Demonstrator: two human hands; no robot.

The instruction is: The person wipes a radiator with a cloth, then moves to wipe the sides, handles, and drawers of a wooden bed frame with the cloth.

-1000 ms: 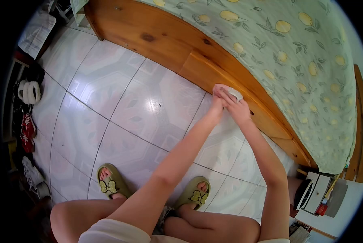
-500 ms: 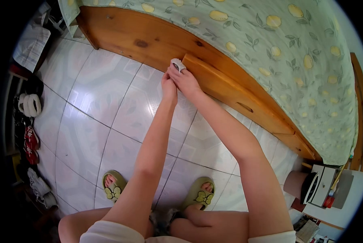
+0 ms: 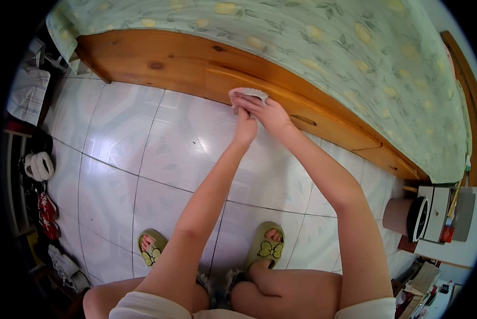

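Observation:
A crumpled pale cloth (image 3: 256, 93) is bunched between my two hands, close to the front of a wooden drawer (image 3: 281, 101) under the bed. My right hand (image 3: 273, 112) lies over the cloth with its fingers pressed on it, pointing left. Just to its left, my left hand (image 3: 245, 125) grips the lower part of the cloth, and its fingers are partly hidden. The drawer has an oval handle slot (image 3: 304, 120) to the right of my hands.
Above the wooden bed frame (image 3: 137, 58) hangs a green lemon-print sheet (image 3: 302, 32). Shoes, among them a red pair (image 3: 48, 215), line the left side. A bin (image 3: 398, 215) stands at the right on the tiled floor (image 3: 169, 149). Green slippers (image 3: 266, 249) are on my feet.
Both hands with the cloth first went left along the drawer front, then came slightly back right. The drawer looks pushed nearer to the frame, and the view has turned.

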